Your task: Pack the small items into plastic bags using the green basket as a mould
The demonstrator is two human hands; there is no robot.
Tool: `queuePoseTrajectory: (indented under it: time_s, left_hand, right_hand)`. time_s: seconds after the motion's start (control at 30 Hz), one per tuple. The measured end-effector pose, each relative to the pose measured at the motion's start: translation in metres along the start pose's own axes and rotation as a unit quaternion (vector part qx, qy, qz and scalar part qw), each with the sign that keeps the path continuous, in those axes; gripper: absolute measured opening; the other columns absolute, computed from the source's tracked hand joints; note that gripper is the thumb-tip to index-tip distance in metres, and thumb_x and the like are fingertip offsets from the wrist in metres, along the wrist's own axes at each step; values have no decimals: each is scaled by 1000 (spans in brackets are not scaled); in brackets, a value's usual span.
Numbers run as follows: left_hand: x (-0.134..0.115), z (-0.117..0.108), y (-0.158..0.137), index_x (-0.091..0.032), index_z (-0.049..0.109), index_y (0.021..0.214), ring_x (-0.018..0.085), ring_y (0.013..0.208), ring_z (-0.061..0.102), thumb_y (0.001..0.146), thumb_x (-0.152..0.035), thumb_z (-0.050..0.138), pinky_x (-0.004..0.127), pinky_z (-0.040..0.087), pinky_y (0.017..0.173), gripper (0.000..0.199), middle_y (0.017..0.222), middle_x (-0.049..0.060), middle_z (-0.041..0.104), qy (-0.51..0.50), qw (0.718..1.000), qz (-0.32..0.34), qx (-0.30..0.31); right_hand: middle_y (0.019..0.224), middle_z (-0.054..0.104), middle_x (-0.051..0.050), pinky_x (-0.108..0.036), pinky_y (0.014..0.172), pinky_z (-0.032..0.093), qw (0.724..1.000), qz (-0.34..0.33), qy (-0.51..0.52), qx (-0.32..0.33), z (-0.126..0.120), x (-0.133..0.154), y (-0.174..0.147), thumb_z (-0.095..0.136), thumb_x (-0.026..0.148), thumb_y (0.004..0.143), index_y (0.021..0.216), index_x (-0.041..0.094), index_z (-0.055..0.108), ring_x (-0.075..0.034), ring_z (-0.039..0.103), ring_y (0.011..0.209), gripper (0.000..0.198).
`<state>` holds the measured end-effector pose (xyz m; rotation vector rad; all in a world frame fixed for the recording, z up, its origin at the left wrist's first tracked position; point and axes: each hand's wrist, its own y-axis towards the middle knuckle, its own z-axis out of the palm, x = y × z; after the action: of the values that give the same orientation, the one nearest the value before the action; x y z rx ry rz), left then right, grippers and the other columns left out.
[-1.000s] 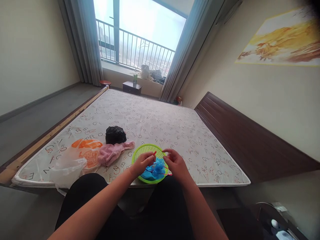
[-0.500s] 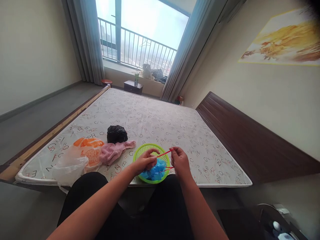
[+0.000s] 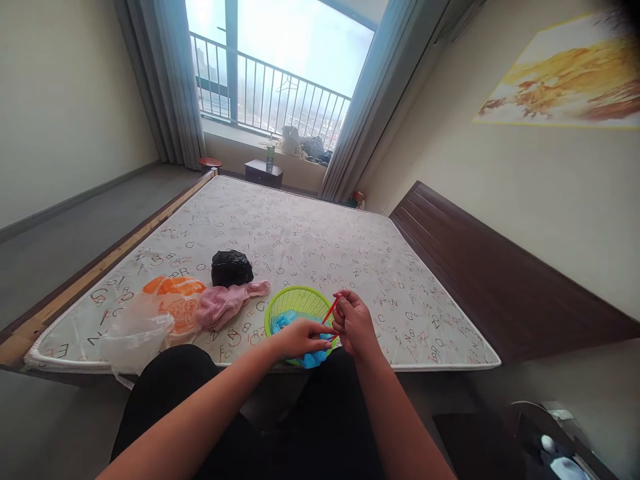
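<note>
My right hand (image 3: 353, 322) is closed, pinching a thin red strip (image 3: 330, 311) above the right rim of a lime-green mesh basket (image 3: 311, 298). Over the basket's front part, my left hand (image 3: 301, 337) is closed, with its fingertips against the lower stretch of that strip. Crumpled blue plastic (image 3: 313, 359) lies in the basket and spills toward its front edge, partly covered by my left hand. Whether the red strip is joined to the blue plastic, I cannot tell.
The basket stands at the front edge of a letter-printed mattress (image 3: 300, 233). To its left lie a pink cloth (image 3: 223, 308), a black plastic bundle (image 3: 231, 268) and an orange-and-white plastic bag (image 3: 177, 303). A dark headboard (image 3: 475, 273) runs along the right.
My left hand has moved down and slightly right, toward my right hand. The red strip has turned steeper, and the blue plastic has shifted toward the basket's front edge.
</note>
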<state>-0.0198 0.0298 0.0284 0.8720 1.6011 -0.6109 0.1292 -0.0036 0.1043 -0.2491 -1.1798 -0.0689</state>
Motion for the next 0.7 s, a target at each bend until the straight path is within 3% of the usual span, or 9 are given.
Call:
queuePoseTrajectory:
  time_s: [0.1,0.2,0.33,0.47,0.6,0.7]
  left_hand:
    - [2,3,0,-18,80,99,9,50,33,91,-40,62,22,23,48,30,54,-5,45,40,999,16,23]
    - [5,0,-1,-18,79,91,10,54,41,90,-41,63,22,29,51,27,59,-3,54,40,999,7,9]
    - [6,-12,-3,-15,71,83,10,58,48,89,-51,65,21,34,55,37,65,0,59,-95,994,-7,-44]
    - [10,-20,1,-14,62,79,5,47,39,80,-61,72,20,25,46,49,68,1,65,-254,955,-7,-152]
    - [14,-20,8,-14,58,88,2,41,37,76,-57,78,18,23,42,48,78,4,72,-328,914,-12,-237]
    - [14,-17,8,-14,59,88,1,43,40,75,-53,81,17,26,43,47,76,2,70,-376,894,-29,-242]
  right_hand:
    - [51,35,14,-16,36,18,1000,-15,3,20,9,-2,-5,80,46,75,91,23,55,-3,20,40,38]
    - [54,41,12,-18,40,31,999,-47,-5,18,9,-6,-6,77,46,79,92,23,57,-5,30,42,34]
    - [68,58,5,-23,57,49,992,-103,-40,-57,-7,-9,3,78,45,78,93,22,61,-10,55,60,32]
    - [97,69,-2,-26,67,54,987,-105,-45,-116,-20,-12,10,81,46,73,93,22,64,-14,64,77,35]
    - [109,70,-6,-31,75,56,987,-122,-77,-68,-18,-17,-1,77,43,77,87,21,66,-18,68,91,26]
    - [118,70,-9,-39,92,55,974,-169,-151,11,-12,-19,-19,69,38,85,85,22,68,-23,67,109,16]
